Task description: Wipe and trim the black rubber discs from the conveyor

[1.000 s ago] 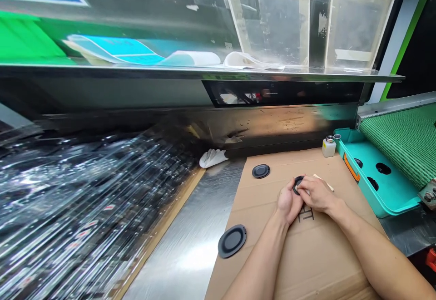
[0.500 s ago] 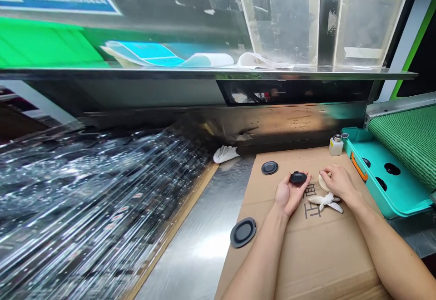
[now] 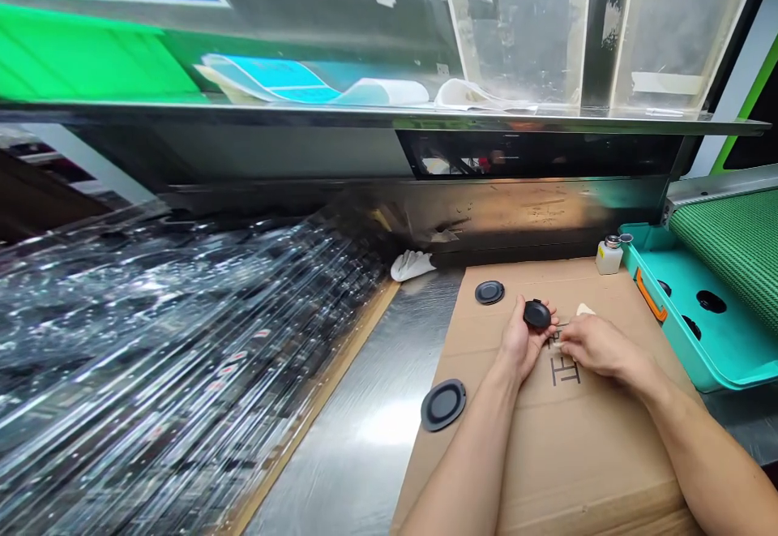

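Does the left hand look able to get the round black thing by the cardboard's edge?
Probably yes: the left hand is near that black disc, with only cardboard between. But it's cradling another disc, which may need setting down first.

Dispensing bottle (image 3: 609, 256) beside teal tray (image 3: 705, 366), green conveyor belt (image 3: 729, 236)

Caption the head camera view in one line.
Left hand holds a black disc above cardboard, right hand close by.

Disc (image 3: 443, 405) on cardboard sheet (image 3: 577, 471), second disc (image 3: 489, 292) behind it, bottle (image 3: 609, 255) beyond, tray (image 3: 711, 366) to the right
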### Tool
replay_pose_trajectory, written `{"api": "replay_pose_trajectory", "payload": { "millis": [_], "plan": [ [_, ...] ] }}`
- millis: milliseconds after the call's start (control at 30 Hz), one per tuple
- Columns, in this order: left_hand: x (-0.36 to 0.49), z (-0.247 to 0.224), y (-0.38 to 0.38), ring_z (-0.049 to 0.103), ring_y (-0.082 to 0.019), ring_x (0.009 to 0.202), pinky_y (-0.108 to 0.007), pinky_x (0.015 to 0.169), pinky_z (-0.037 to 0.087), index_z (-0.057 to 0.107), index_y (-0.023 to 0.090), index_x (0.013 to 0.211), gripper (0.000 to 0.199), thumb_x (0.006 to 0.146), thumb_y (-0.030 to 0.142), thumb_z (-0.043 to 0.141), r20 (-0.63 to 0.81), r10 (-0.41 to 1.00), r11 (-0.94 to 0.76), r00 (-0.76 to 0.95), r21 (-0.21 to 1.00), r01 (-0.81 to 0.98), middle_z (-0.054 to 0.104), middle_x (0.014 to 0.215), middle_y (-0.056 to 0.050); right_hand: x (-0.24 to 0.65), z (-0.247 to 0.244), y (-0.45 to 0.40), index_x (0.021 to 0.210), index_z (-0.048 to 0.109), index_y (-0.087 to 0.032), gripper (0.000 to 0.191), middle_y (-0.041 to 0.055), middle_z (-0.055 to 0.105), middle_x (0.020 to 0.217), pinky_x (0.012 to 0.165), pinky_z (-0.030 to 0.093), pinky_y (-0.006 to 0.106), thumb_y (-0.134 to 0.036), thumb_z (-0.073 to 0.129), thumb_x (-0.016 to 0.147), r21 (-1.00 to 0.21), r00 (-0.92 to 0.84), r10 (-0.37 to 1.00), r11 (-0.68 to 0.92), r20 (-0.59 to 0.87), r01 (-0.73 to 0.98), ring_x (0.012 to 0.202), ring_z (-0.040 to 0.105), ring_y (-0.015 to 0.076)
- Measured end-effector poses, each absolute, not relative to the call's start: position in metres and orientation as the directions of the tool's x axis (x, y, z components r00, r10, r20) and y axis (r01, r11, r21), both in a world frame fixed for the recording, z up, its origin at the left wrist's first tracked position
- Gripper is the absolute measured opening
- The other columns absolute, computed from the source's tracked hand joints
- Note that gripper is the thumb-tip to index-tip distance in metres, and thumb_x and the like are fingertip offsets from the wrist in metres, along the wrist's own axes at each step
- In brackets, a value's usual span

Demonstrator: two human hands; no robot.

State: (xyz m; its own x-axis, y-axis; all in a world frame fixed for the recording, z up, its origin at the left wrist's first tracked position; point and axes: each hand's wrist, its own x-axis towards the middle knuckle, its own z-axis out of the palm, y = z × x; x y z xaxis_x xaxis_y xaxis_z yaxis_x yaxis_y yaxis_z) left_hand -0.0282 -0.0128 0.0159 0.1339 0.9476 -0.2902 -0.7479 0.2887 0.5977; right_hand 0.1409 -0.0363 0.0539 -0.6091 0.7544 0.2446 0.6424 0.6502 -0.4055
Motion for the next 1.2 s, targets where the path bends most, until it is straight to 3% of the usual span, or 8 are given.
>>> {"api": "replay_pose_trajectory", "payload": {
  "millis": [133, 300, 533, 800, 1200],
  "plan": [
    [-0.017, 0.006, -0.016, 0.057, -0.013, 0.044, -0.024, 0.042, 0.044, 0.065, 0.010, 0.091, 0.057, 0.092, 0.063, 0.044, -0.192, 0.979, 0.196, 0.065, 0.816, -0.544, 0.069, 0.069, -0.009, 0.140, 0.058, -0.027, 0.086, 0.069, -0.021, 0.025, 0.0037, 0.066, 0.084, 0.072, 0.040, 0.026, -0.024, 0.049, 0.100, -0.457, -0.437, 0.794, 0.603, 0.422, 0.653, 0.078, 0.058, 0.0154],
    [-0.007, 0.001, -0.023, 0.054, -0.014, 0.039, -0.025, 0.043, 0.043, 0.064, 0.013, 0.070, 0.071, 0.089, 0.073, 0.033, -0.115, 0.992, 0.123, 0.054, 0.973, -0.197, 0.063, 0.052, -0.007, 0.139, 0.042, -0.018, 0.086, 0.070, -0.020, 0.020, 0.0032, 0.066, 0.082, 0.074, 0.039, 0.026, -0.027, 0.055, 0.096, -0.353, -0.373, 0.822, 0.533, 0.430, 0.769, 0.081, 0.059, 0.0163],
    [-0.006, 0.009, -0.031, 0.051, -0.014, 0.038, -0.026, 0.042, 0.041, 0.057, 0.017, 0.055, 0.069, 0.093, 0.067, 0.026, -0.031, 0.994, 0.031, 0.108, 1.000, 0.007, 0.055, 0.043, -0.005, 0.136, 0.034, -0.017, 0.081, 0.067, -0.019, 0.023, 0.0035, 0.064, 0.081, 0.075, 0.039, 0.025, -0.025, 0.052, 0.097, -0.303, -0.400, 0.821, 0.535, 0.407, 0.789, 0.082, 0.057, 0.0162],
    [-0.006, 0.012, -0.034, 0.044, -0.012, 0.033, -0.025, 0.039, 0.035, 0.059, 0.016, 0.058, 0.065, 0.092, 0.062, 0.029, -0.050, 0.991, 0.050, 0.126, 0.999, 0.005, 0.052, 0.041, -0.002, 0.147, 0.050, -0.017, 0.071, 0.066, -0.018, 0.031, 0.0020, 0.061, 0.072, 0.077, 0.040, 0.025, -0.013, 0.047, 0.096, -0.391, -0.583, 0.747, 0.665, 0.320, 0.637, 0.073, 0.055, 0.0143],
    [-0.005, 0.010, -0.038, 0.052, -0.015, 0.040, -0.026, 0.052, 0.039, 0.057, 0.019, 0.052, 0.059, 0.096, 0.047, 0.028, 0.022, 0.992, -0.052, 0.126, 0.970, 0.236, 0.053, 0.039, -0.002, 0.145, 0.051, -0.017, 0.067, 0.070, -0.018, 0.027, 0.0033, 0.064, 0.068, 0.070, 0.036, 0.024, -0.016, 0.051, 0.087, -0.274, -0.559, 0.810, 0.586, 0.176, 0.763, 0.069, 0.055, 0.0148]
  ]
}}
